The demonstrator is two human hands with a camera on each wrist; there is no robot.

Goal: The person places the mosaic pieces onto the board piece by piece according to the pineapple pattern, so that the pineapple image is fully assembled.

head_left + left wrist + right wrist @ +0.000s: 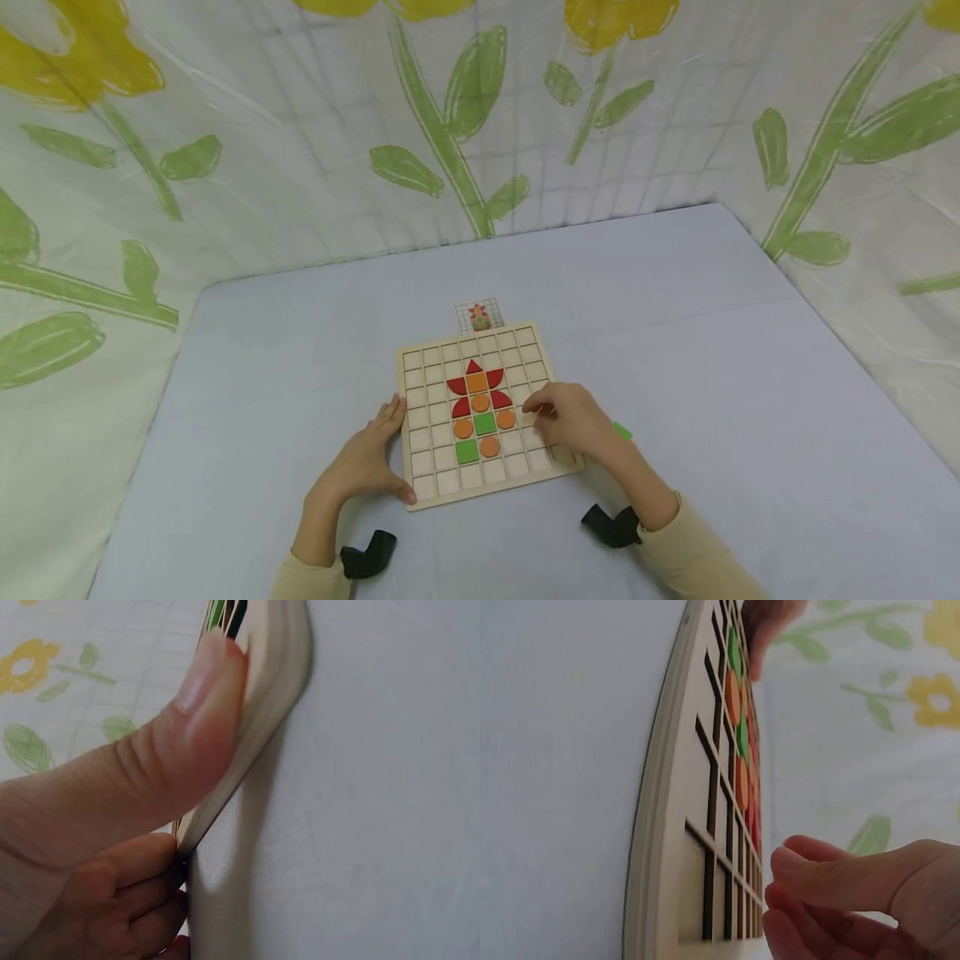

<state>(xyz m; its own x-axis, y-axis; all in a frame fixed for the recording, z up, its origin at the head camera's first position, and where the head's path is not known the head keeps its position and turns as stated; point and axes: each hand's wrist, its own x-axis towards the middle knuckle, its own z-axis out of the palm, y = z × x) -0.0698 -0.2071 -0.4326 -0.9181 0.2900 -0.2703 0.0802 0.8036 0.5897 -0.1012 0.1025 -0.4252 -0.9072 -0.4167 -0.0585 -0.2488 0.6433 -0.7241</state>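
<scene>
No legible writing. Board [480, 412] square, top edge toward 12. Left hand [367, 458] grips 7 o'clock edge; right hand [573, 421] curled over 3 o'clock cells, grip indeterminate.

Board [480, 412] lay on the table [712, 350], near its front-middle. Card [477, 316] sat just behind the board's far edge. Pieces [477, 408] filled cells at board centre. Left hand [367, 462] at the board's left edge; right hand [573, 421] over its right side. Loose piece [622, 430] just right of that hand.
</scene>
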